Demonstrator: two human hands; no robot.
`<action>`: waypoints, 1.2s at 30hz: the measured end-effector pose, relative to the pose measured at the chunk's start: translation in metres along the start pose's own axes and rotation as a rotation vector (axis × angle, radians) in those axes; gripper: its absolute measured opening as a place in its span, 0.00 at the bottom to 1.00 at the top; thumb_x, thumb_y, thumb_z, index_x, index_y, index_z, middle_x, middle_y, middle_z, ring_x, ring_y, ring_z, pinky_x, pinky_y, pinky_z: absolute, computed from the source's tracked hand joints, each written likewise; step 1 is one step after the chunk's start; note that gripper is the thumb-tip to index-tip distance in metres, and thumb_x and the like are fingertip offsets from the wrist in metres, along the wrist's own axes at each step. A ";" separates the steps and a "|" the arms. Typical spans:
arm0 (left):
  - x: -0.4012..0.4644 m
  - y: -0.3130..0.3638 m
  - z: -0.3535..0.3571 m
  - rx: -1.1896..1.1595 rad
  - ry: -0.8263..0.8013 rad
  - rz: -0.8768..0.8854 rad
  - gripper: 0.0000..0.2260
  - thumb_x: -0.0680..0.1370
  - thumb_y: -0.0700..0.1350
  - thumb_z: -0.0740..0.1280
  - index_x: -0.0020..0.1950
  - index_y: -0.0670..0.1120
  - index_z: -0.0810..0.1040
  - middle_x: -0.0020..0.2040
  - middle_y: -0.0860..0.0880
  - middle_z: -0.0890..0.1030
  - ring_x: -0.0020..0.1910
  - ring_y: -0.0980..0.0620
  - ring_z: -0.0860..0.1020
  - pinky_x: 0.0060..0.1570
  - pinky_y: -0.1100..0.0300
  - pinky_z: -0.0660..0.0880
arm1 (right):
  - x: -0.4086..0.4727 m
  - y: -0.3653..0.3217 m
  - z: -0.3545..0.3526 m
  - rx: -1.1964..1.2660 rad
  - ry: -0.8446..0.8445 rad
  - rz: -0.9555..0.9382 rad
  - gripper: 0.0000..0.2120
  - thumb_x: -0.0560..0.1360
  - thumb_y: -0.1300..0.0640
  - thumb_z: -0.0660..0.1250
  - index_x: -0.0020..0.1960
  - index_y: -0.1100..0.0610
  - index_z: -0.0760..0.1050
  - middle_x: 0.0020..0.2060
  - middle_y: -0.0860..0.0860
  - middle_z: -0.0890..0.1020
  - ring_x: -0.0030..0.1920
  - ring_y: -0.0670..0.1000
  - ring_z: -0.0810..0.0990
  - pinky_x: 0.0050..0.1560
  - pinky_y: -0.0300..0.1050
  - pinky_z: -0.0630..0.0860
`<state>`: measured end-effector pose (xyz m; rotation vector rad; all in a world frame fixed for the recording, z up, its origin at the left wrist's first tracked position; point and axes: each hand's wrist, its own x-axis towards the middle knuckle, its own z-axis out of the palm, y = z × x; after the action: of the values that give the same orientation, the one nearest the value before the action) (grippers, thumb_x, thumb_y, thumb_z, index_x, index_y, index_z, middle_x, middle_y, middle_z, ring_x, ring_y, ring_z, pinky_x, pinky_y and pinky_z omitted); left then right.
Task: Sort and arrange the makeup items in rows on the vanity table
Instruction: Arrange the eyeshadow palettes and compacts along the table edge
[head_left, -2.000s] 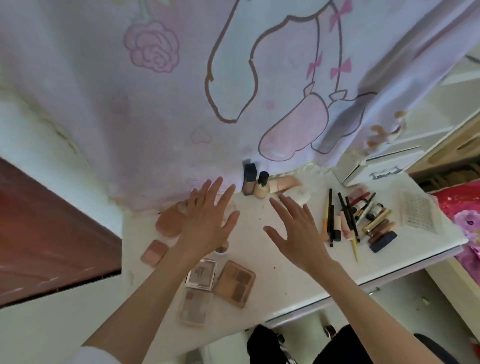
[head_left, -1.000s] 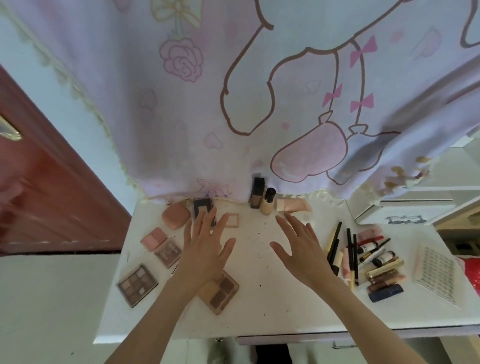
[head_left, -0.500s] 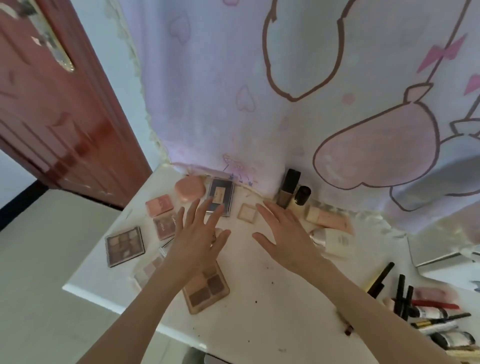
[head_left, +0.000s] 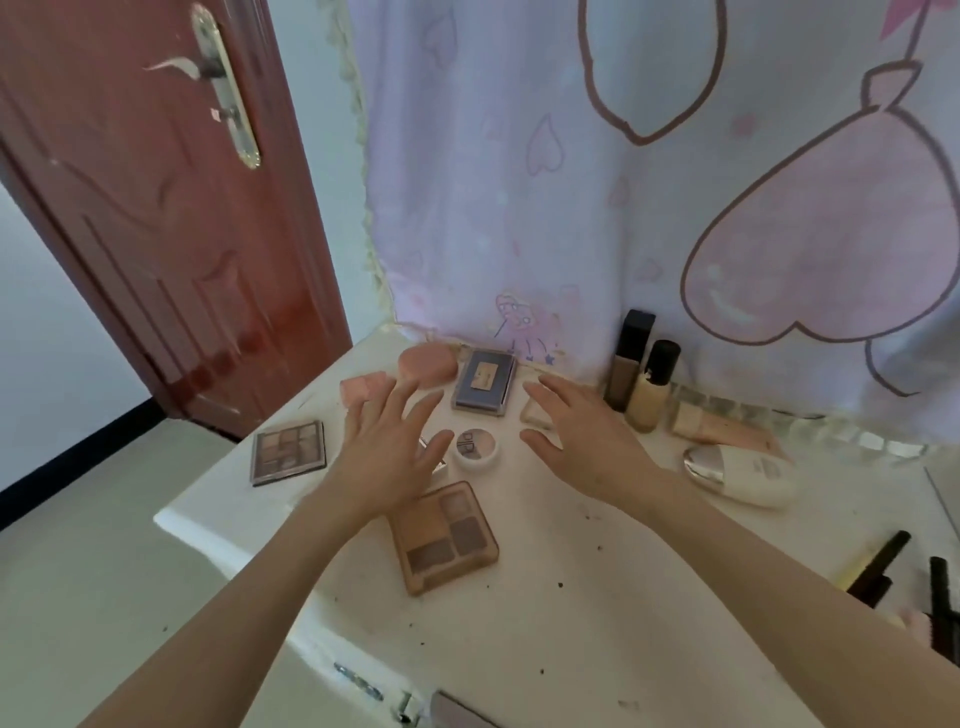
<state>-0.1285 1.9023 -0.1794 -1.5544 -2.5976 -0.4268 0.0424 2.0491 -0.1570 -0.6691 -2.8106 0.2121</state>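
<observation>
Two hands hover over the palette cluster at frame centre, neither holding anything: left hand is spread w/ fingers straight, right hand likewise released, fingers extended toward the back of the desk.

Makeup items sit loosely, not in rows yet. Large brown palette lies skewed just below the left hand; small round pot sits between the two hands; grey palette is left of centre near the desk edge; blue compact and round pink compact are at the back by the curtain; pink square blush is just left of them. Two foundation bottles stand upright right of centre; a pink tube and white bottle lie on their sides nearby.

Doing this step well, imo: group flat palettes first, slide rather than lift, square each one to the desk edge, and keep the grey palette away from the drop-off. Watch the upright bottles; a sweeping right hand could topple them.

Hard to see: something w/ a metallic edge lies under the left hand's fingers, can't tell what. A pale item under the right hand's fingers is mostly covered. Pencils and brushes at lower right are cut off by the frame. Labels are too blurred to read.
</observation>
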 end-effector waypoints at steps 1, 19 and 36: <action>0.003 -0.004 0.000 -0.008 -0.001 0.001 0.23 0.79 0.57 0.53 0.74 0.55 0.57 0.76 0.51 0.54 0.75 0.50 0.46 0.71 0.48 0.43 | 0.007 -0.002 0.002 0.018 -0.006 0.001 0.26 0.79 0.47 0.58 0.74 0.53 0.58 0.73 0.52 0.61 0.73 0.51 0.58 0.71 0.43 0.52; 0.127 -0.062 0.034 0.011 -0.117 0.099 0.23 0.77 0.58 0.58 0.72 0.56 0.60 0.71 0.50 0.64 0.68 0.50 0.65 0.68 0.49 0.48 | 0.139 0.021 0.045 -0.082 -0.417 0.021 0.53 0.62 0.28 0.65 0.76 0.52 0.48 0.70 0.52 0.59 0.69 0.55 0.56 0.67 0.51 0.60; 0.064 -0.008 -0.010 -0.258 -0.290 0.102 0.20 0.80 0.51 0.58 0.72 0.54 0.64 0.74 0.49 0.61 0.71 0.50 0.63 0.64 0.57 0.61 | 0.060 0.000 -0.013 0.453 -0.026 0.284 0.44 0.66 0.36 0.69 0.75 0.49 0.54 0.69 0.51 0.65 0.69 0.53 0.60 0.69 0.52 0.62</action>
<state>-0.1672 1.9509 -0.1578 -1.9564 -2.7437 -0.5880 -0.0058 2.0776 -0.1321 -0.9437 -2.5379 0.8802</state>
